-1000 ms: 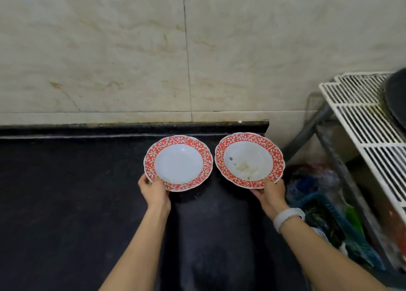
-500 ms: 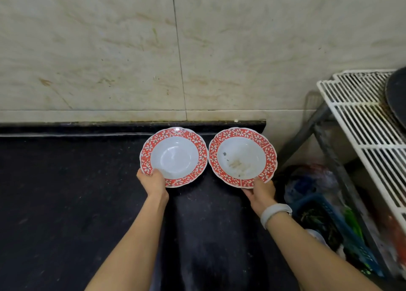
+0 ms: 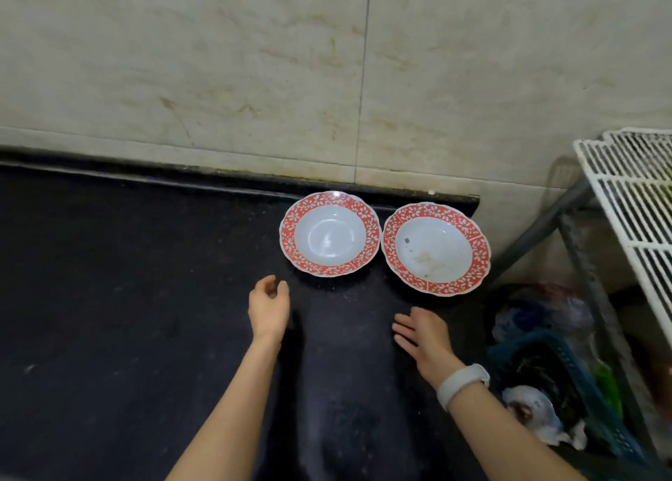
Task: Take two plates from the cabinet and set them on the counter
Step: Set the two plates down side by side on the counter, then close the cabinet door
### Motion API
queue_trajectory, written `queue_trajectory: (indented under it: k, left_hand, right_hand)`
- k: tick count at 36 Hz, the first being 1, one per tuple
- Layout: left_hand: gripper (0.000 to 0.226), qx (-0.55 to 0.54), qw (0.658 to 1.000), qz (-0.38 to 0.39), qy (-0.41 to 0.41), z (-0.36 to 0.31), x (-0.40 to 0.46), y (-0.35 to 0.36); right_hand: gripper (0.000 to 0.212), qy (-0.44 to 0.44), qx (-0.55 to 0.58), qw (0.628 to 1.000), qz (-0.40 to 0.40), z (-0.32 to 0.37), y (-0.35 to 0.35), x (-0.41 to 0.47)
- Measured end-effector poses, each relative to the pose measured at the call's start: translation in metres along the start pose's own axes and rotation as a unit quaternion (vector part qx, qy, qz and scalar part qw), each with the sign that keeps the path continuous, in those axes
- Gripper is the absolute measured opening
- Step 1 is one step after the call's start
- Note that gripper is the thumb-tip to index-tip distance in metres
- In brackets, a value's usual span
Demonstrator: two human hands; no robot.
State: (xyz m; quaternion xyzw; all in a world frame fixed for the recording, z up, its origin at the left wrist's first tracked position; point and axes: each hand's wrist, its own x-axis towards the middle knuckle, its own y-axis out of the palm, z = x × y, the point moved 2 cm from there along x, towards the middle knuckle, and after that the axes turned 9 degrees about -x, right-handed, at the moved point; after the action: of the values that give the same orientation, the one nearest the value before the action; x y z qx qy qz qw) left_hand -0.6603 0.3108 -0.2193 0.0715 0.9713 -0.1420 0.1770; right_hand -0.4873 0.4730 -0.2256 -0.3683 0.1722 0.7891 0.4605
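Two white plates with red flowered rims lie side by side on the black counter [image 3: 127, 299], close to the wall. The left plate [image 3: 330, 238] is clean; the right plate [image 3: 436, 249] has small stains and reaches the counter's right edge. My left hand [image 3: 268, 307] hovers just in front of the left plate, fingers loosely curled, holding nothing. My right hand [image 3: 423, 335], with a white wristband, is spread flat in front of the right plate, apart from it.
A tiled wall [image 3: 254, 62] rises behind the counter. Right of the counter stands a white wire rack [image 3: 632, 204] on grey legs. Below it on the floor sit a blue basket [image 3: 567, 382] and plastic bags.
Both hands let go of the plates and drew back toward me. The plates now rest on the counter by the wall.
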Motion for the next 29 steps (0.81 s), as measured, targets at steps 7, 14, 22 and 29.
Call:
queue_trajectory:
  k: [7,14,22,29]
  left_hand:
    - [0.033,0.123,0.99,-0.054,0.034,0.057,-0.065,-0.127]
    - [0.034,0.16,0.972,-0.171,-0.005,0.102,-0.124,-0.265]
    - [0.036,0.094,0.95,-0.289,-0.072,0.165,-0.192,-0.428]
    - [0.034,0.084,0.931,-0.342,-0.097,0.226,-0.237,-0.579]
  right_hand:
    - [0.02,-0.085,-0.278,0.934,0.209,-0.059,0.083,-0.06]
    - [0.019,-0.207,-0.452,0.795,0.348,-0.128,0.171,-0.132]
    - [0.021,-0.287,-0.575,0.622,0.447,-0.234,0.281,-0.248]
    - [0.023,-0.331,-0.593,0.562,0.473,-0.326,0.365,-0.347]
